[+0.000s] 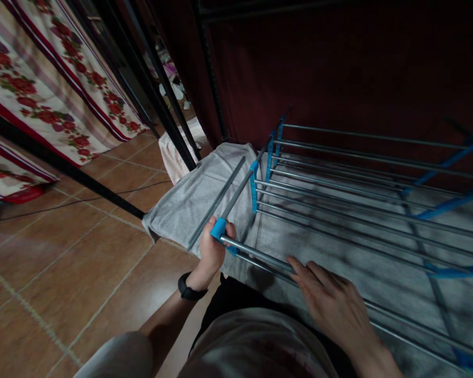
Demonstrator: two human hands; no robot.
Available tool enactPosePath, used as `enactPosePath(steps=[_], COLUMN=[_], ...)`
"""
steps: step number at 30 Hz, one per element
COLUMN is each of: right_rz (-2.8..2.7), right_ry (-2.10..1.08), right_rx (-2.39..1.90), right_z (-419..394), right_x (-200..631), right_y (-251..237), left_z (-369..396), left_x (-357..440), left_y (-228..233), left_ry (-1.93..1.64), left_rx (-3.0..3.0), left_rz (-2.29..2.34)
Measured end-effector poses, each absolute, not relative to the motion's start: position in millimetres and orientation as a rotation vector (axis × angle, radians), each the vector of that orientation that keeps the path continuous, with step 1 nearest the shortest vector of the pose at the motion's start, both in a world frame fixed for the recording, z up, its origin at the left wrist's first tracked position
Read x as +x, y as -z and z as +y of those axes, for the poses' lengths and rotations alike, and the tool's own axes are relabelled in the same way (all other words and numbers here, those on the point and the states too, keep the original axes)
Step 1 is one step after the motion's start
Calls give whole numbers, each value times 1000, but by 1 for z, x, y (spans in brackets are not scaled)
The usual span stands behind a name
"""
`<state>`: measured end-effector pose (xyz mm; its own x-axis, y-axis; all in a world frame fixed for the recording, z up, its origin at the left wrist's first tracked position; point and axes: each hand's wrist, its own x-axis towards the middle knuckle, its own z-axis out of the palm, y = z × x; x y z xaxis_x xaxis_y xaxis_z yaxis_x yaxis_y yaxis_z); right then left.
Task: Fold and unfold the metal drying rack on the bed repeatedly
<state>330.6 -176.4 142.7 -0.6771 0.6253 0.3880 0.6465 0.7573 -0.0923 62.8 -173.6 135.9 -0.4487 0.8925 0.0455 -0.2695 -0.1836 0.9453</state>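
Note:
A rack of grey metal tubes [362, 226] with blue plastic joints stands in front of me on a grey cloth. My left hand [213, 249] is closed around a blue corner connector [218, 229] at its near left end. From that connector one tube runs away from me through a blue slotted bracket [254, 189]. Another, the front tube [256, 252], runs to the right, and my right hand [331, 299] lies over it with the fingers bent against it. The underside of the right hand's grip is hidden. Left of the rack lies a loose metal tube [216, 205].
The grey cloth [181, 205] covers a low platform. Black metal posts [161, 94] rise at its left corner. A floral curtain [63, 79] hangs beyond, above brown floor tiles [82, 252]. A dark red panel [339, 68] closes off the back. A thin cable [90, 199] crosses the floor.

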Motion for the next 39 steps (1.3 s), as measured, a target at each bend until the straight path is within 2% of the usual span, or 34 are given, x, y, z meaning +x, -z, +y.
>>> enactPosePath(steps=[39], right_rz=[-2672], right_ry=[41], right_rx=[-987], right_z=[-175], right_x=[325], right_y=[-155], left_z=[-172], left_x=[62], left_y=[-132], left_ry=[-1748], left_rx=[862], left_rz=[1278])
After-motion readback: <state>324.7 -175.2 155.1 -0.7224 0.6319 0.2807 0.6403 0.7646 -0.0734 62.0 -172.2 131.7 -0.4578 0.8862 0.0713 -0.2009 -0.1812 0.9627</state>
